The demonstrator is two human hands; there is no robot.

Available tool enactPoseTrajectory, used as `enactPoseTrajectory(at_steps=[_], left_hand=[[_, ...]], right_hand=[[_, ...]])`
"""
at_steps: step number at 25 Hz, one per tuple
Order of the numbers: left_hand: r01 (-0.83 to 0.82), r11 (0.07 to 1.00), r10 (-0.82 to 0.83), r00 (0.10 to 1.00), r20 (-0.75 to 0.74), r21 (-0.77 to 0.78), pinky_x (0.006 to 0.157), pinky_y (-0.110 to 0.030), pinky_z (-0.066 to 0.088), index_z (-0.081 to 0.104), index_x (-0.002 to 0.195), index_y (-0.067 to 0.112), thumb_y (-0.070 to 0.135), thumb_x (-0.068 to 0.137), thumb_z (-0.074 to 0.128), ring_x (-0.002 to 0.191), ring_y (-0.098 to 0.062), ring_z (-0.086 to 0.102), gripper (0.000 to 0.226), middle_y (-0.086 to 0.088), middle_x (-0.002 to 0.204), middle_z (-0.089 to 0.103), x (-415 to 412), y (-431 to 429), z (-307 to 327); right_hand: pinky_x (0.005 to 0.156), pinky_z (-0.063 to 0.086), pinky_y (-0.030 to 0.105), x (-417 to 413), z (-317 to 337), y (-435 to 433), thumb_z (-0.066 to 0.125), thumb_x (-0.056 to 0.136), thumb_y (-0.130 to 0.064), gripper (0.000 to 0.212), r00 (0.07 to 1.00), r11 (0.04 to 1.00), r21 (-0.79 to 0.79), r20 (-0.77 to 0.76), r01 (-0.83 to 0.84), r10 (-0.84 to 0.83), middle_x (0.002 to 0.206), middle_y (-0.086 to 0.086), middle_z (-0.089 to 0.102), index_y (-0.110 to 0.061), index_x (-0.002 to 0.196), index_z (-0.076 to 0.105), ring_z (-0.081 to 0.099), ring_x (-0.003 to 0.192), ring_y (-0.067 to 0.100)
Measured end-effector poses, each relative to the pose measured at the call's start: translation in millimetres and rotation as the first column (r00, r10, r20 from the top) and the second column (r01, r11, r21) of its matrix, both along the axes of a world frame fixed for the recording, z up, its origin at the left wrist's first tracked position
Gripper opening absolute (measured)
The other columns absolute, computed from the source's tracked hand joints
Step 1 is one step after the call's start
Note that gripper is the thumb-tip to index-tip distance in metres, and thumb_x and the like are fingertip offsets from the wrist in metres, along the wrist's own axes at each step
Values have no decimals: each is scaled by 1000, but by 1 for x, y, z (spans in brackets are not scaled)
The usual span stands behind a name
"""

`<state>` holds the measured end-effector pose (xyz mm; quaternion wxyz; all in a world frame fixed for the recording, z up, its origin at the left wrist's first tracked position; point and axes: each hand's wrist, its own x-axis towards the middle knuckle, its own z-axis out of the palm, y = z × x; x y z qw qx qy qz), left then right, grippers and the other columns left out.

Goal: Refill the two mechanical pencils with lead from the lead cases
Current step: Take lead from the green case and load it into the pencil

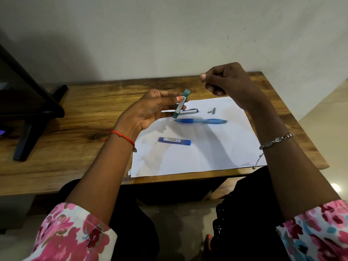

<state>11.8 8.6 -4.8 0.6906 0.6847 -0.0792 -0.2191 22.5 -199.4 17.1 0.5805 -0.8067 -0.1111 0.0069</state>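
Note:
My left hand (150, 112) grips a teal lead case (181, 103), tilted with its open top up and to the right. My right hand (228, 81) is raised beside it, thumb and finger pinching a thin lead (195, 88) that runs down toward the case top. On the white paper (207, 147) lie a blue mechanical pencil (201, 120), a silver mechanical pencil (189, 111) partly behind the case, two small grey pencil parts (212, 110) and a blue lead case (174, 141).
The paper lies on a wooden table (75, 129) set against a pale wall. A black monitor with its stand (28, 102) takes up the table's left end. My lap is below the table's front edge.

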Motion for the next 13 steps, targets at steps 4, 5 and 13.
enactPoseTrajectory(at_steps=[4, 5, 13], left_hand=[[49, 999, -49, 999, 2, 14, 83, -25, 53, 68, 92, 20, 9, 86, 56, 77, -8, 70, 18, 9, 81, 75, -1, 0, 0], [53, 998, -53, 999, 4, 15, 83, -25, 53, 68, 92, 21, 9, 85, 56, 77, -8, 70, 18, 10, 81, 75, -1, 0, 0], [0, 1000, 0, 1000, -8, 1, 73, -20, 56, 67, 91, 19, 8, 85, 56, 72, -7, 70, 17, 10, 76, 75, 1, 1, 1]], right_hand=[[43, 31, 15, -1, 0, 4, 66, 85, -21, 21, 999, 999, -16, 34, 33, -32, 42, -8, 53, -6, 69, 63, 38, 40, 6], [43, 31, 15, -1, 0, 5, 66, 84, -22, 22, 999, 999, -17, 37, 36, -35, 43, -7, 52, -8, 67, 63, 38, 41, 7], [45, 30, 17, -1, 1, 2, 61, 88, -23, 20, 998, 998, 38, 24, 58, -59, 48, -5, 51, -10, 73, 67, 38, 43, 9]])
